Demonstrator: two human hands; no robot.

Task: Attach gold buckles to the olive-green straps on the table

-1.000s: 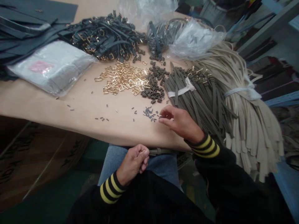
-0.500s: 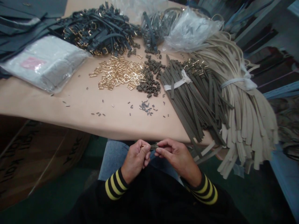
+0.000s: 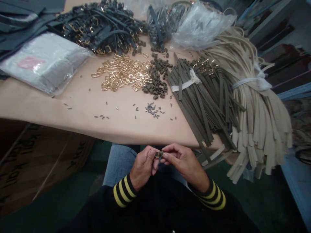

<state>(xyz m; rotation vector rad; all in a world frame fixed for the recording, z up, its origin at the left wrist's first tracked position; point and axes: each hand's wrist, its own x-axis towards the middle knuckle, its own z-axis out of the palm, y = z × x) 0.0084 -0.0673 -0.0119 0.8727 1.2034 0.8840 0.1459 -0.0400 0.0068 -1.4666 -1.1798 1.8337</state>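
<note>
My left hand [image 3: 143,165] is closed on a small gold buckle [image 3: 157,155] just off the table's front edge. Close beside it, the fingertips of my right hand [image 3: 183,161] pinch a small dark strap piece [image 3: 161,154] at the buckle's right side. Part of both small items is hidden by my fingers. Beyond my hands, small dark bits [image 3: 151,109] are scattered on the table [image 3: 116,126]. Behind them lie a pile of gold buckles [image 3: 123,72] and a heap of dark olive loops [image 3: 157,77].
Olive straps [image 3: 194,100] tied with white stand right of the loops, beside long beige straps [image 3: 257,123] hanging over the edge. Dark straps with buckles [image 3: 102,29], a plastic-wrapped packet [image 3: 46,61] and a clear bag [image 3: 199,27] lie behind. A cardboard box [image 3: 36,161] is lower left.
The gold buckle has turned, so its frame now shows between my fingers. My left hand has shifted slightly right. The table view has shifted a little.
</note>
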